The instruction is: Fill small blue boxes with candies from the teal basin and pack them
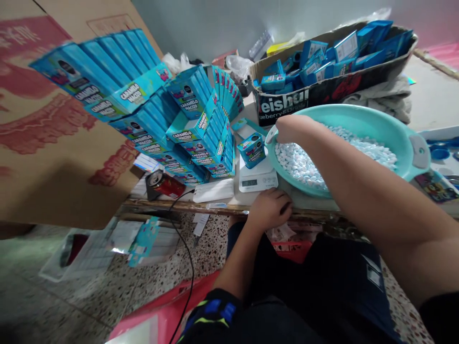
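My left hand [271,209] rests at the table's front edge with its fingers curled, just below a white digital scale [258,181]. What those fingers hold, if anything, is hidden. On the scale stands a small blue candy box [252,150]. My right hand [289,130] reaches to the left rim of a turquoise basin [376,119], back of the hand up, its fingers hidden. Pale blue and white candies [297,165] lie in the basin, under and around my right forearm.
Stacked blue candy boxes [143,110] and a large cardboard box [53,143] stand left. A dark can [167,184] and a white power bank [214,190] lie near the front edge. Behind the basin, a long carton [322,88] holds several blue boxes.
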A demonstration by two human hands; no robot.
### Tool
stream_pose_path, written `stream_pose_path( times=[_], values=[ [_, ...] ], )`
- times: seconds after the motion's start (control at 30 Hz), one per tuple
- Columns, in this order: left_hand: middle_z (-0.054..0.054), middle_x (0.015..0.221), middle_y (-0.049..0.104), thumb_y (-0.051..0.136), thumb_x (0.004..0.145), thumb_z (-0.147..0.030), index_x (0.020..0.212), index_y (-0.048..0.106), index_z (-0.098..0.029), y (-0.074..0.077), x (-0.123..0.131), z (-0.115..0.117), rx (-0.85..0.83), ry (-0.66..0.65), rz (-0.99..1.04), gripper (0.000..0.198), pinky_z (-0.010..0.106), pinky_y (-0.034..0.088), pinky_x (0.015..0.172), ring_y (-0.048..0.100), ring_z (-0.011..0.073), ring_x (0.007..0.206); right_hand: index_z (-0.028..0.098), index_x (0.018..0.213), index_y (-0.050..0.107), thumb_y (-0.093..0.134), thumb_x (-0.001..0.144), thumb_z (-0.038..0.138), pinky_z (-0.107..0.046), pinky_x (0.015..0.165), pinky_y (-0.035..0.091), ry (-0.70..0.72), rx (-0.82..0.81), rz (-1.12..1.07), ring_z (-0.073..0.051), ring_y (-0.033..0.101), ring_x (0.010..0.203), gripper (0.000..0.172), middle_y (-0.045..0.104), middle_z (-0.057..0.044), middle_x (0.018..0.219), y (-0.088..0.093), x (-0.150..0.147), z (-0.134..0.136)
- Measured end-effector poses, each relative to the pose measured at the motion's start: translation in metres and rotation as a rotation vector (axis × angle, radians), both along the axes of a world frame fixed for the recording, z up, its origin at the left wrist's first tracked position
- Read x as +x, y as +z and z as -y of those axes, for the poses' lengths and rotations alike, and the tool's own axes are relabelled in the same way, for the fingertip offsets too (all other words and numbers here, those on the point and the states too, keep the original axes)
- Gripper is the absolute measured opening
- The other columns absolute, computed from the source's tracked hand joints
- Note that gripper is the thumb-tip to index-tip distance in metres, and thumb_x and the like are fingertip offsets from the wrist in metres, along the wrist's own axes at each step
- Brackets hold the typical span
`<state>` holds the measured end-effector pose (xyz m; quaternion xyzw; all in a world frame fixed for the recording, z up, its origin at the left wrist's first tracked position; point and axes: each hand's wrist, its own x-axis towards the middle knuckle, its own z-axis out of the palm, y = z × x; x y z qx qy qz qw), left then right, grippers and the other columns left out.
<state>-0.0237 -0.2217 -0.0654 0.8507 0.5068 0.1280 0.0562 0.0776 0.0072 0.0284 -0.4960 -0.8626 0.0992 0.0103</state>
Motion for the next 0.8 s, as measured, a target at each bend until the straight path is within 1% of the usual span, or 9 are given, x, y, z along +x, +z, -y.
stream_pose_path(
  times=[0.13, 0.2, 0.27, 0.33, 0.4, 0.47, 0.53, 0.63, 0.8],
  values=[
    [0.006, 0.093, 0.075, 0.058, 0.096, -0.029, 0.095, 0.073, -0.020, -0.010, 0.002, 0.002, 0.020, -0.007, 0.010, 0.017, 0.039, 0.053, 0.078, 0.067, 0.0239, 0.092, 0.017, 0.094, 0.080, 0.086, 0.076, 0.040, -0.056, 0.087, 0.054, 0.012, 0.081, -0.111, -0.040, 0.068, 0.099, 0.030, 0.068, -0.014, 0.081, -0.001, 0.005, -0.002],
    [0.005, 0.091, 0.075, 0.059, 0.095, -0.029, 0.094, 0.072, -0.021, -0.013, -0.001, 0.007, 0.069, -0.006, 0.056, 0.014, 0.038, 0.054, 0.076, 0.068, 0.0225, 0.088, 0.018, 0.101, 0.080, 0.082, 0.079, 0.036, -0.054, 0.088, 0.053, 0.035, 0.183, -0.153, -0.041, 0.067, 0.104, 0.029, 0.070, -0.017, 0.093, 0.010, 0.006, 0.009],
    [0.005, 0.090, 0.075, 0.059, 0.094, -0.026, 0.095, 0.070, -0.022, -0.005, -0.012, 0.011, 0.233, 0.057, 0.150, 0.012, 0.036, 0.056, 0.076, 0.069, 0.0207, 0.085, 0.019, 0.119, 0.075, 0.076, 0.083, 0.031, -0.053, 0.093, 0.052, 0.137, 0.274, -0.213, -0.040, 0.065, 0.112, 0.038, 0.069, -0.018, 0.116, 0.021, 0.002, 0.025],
    [0.005, 0.092, 0.076, 0.059, 0.093, -0.022, 0.097, 0.069, -0.023, 0.019, -0.035, 0.011, 0.500, 0.184, 0.251, 0.011, 0.037, 0.057, 0.081, 0.070, 0.0198, 0.087, 0.023, 0.139, 0.065, 0.073, 0.084, 0.026, -0.052, 0.100, 0.050, 0.339, 0.308, -0.254, -0.039, 0.059, 0.125, 0.056, 0.061, -0.017, 0.140, 0.025, -0.007, 0.042],
    [0.006, 0.097, 0.075, 0.060, 0.095, -0.021, 0.104, 0.067, -0.023, 0.057, -0.068, 0.005, 0.758, 0.335, 0.296, 0.012, 0.039, 0.057, 0.090, 0.070, 0.0212, 0.095, 0.025, 0.147, 0.058, 0.078, 0.079, 0.025, -0.051, 0.106, 0.048, 0.515, 0.248, -0.211, -0.039, 0.050, 0.138, 0.071, 0.052, -0.015, 0.153, 0.020, -0.022, 0.054],
    [0.011, 0.115, 0.073, 0.066, 0.094, -0.031, 0.121, 0.065, -0.021, 0.096, -0.105, -0.010, 0.907, 0.521, 0.274, 0.029, 0.046, 0.053, 0.104, 0.068, 0.0261, 0.114, 0.019, 0.144, 0.061, 0.081, 0.081, 0.027, -0.046, 0.103, 0.050, 0.579, 0.143, -0.149, -0.038, 0.053, 0.134, 0.066, 0.061, -0.016, 0.143, 0.014, -0.036, 0.060],
    [0.018, 0.131, 0.068, 0.071, 0.092, -0.042, 0.131, 0.062, -0.017, 0.124, -0.137, -0.030, 0.911, 0.647, 0.241, 0.047, 0.051, 0.049, 0.113, 0.061, 0.0320, 0.131, 0.015, 0.133, 0.067, 0.081, 0.083, 0.028, -0.040, 0.094, 0.052, 0.551, 0.084, -0.132, -0.035, 0.063, 0.121, 0.054, 0.069, -0.016, 0.127, 0.016, -0.045, 0.060],
    [0.015, 0.117, 0.074, 0.066, 0.095, -0.046, 0.113, 0.069, -0.018, 0.135, -0.165, -0.056, 0.815, 0.641, 0.212, 0.033, 0.049, 0.052, 0.109, 0.067, 0.0308, 0.121, 0.016, 0.127, 0.068, 0.077, 0.088, 0.035, -0.037, 0.086, 0.052, 0.468, 0.149, -0.207, -0.032, 0.068, 0.110, 0.044, 0.072, -0.014, 0.121, 0.054, -0.051, 0.052],
    [0.007, 0.097, 0.076, 0.063, 0.098, -0.039, 0.094, 0.070, -0.023, 0.112, -0.163, -0.071, 0.910, 0.610, 0.222, 0.017, 0.050, 0.050, 0.110, 0.072, 0.0251, 0.108, 0.018, 0.127, 0.065, 0.066, 0.095, 0.044, -0.036, 0.085, 0.049, 0.471, 0.434, -0.420, -0.029, 0.067, 0.103, 0.041, 0.073, -0.013, 0.117, 0.159, -0.086, 0.035]
  ],
)
